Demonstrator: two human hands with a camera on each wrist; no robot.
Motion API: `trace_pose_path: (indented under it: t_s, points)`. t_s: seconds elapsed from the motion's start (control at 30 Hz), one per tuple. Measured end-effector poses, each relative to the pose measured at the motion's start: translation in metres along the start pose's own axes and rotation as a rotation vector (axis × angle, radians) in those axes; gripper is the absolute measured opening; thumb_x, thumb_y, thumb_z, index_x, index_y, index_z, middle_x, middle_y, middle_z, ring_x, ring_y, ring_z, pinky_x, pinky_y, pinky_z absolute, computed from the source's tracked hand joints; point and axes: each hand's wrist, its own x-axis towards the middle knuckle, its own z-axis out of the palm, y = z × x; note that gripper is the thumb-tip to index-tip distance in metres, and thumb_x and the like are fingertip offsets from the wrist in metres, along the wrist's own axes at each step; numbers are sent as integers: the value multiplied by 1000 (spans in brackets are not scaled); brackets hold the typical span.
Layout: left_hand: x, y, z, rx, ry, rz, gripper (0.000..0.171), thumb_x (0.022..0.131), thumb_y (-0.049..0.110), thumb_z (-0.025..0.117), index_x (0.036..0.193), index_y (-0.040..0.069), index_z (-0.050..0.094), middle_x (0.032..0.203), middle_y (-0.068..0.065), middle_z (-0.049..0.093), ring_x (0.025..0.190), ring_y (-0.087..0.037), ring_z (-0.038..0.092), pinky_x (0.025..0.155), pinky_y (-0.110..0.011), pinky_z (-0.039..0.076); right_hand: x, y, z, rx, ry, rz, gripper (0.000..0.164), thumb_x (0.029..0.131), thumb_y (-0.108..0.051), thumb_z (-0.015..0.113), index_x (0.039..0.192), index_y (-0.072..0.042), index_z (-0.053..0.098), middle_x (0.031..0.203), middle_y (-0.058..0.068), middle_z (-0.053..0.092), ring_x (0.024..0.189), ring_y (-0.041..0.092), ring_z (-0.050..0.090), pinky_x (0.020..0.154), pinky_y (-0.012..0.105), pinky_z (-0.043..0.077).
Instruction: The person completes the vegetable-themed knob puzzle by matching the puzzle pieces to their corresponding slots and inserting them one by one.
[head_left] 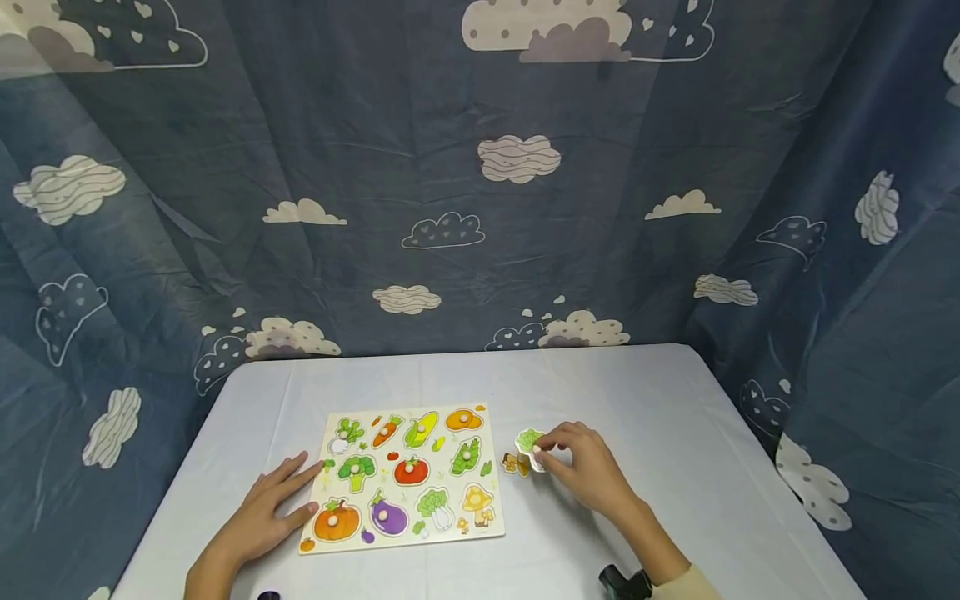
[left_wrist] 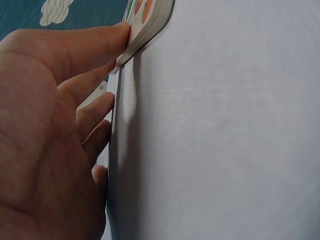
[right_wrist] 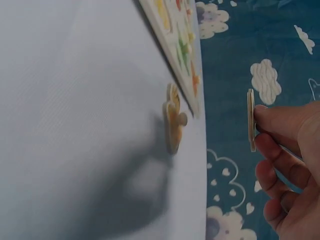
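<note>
A cream wooden puzzle board [head_left: 442, 479] with colourful vegetable pictures lies flat on the table. My left hand [head_left: 258, 517] rests at its left side, thumb and fingers spread and straight. In the left wrist view, the thumb of that hand [left_wrist: 45, 115] touches the board's edge. To the right of the board, my right hand [head_left: 588, 467] pinches a thin leafy-vegetable puzzle piece [head_left: 529, 440], green on top and white below. The right wrist view shows this piece [right_wrist: 251, 120] edge-on, held above the table. A knobbed mushroom puzzle piece [right_wrist: 172, 120] lies on the table near the board.
A white cloth covers the table [head_left: 637, 400]. Behind and beside it hangs a dark blue curtain [head_left: 360, 167] with cloud prints. A black object [head_left: 626, 583] is at the right wrist, and a small dark thing [head_left: 268, 595] shows at the bottom edge.
</note>
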Motion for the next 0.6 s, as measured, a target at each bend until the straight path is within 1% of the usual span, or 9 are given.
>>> trace_pose_path:
  t_s: [0.23, 0.37, 0.43, 0.6]
  points:
    - [1, 0, 0, 8, -3, -13, 68, 90, 52, 70, 149, 22, 57, 166, -17, 36, 155, -49, 21, 123, -73, 10, 7, -15, 7, 40, -14, -22, 12, 87, -24, 84, 98, -26, 80, 91, -17, 69, 95, 15, 64, 84, 35, 50]
    - [1, 0, 0, 19, 6, -2, 67, 90, 52, 70, 149, 22, 57, 165, -17, 37, 154, -49, 23, 123, -73, 11, 10, -23, 12, 64, -21, -38, 13, 87, -23, 84, 98, -26, 80, 90, -19, 69, 96, 18, 65, 85, 35, 51]
    - [1, 0, 0, 21, 11, 7, 67, 90, 51, 70, 149, 22, 57, 165, -17, 38, 153, -49, 24, 122, -74, 11, 11, -27, 15, 76, -27, -48, 13, 87, -22, 84, 98, -26, 80, 90, -20, 68, 95, 18, 65, 85, 36, 51]
    - [0, 1, 0, 24, 8, 5, 66, 90, 49, 70, 148, 22, 58, 165, -18, 38, 153, -49, 24, 122, -74, 11, 13, -39, 22, 112, -41, -79, 12, 87, -21, 84, 98, -24, 81, 88, -21, 68, 95, 14, 64, 86, 36, 53]
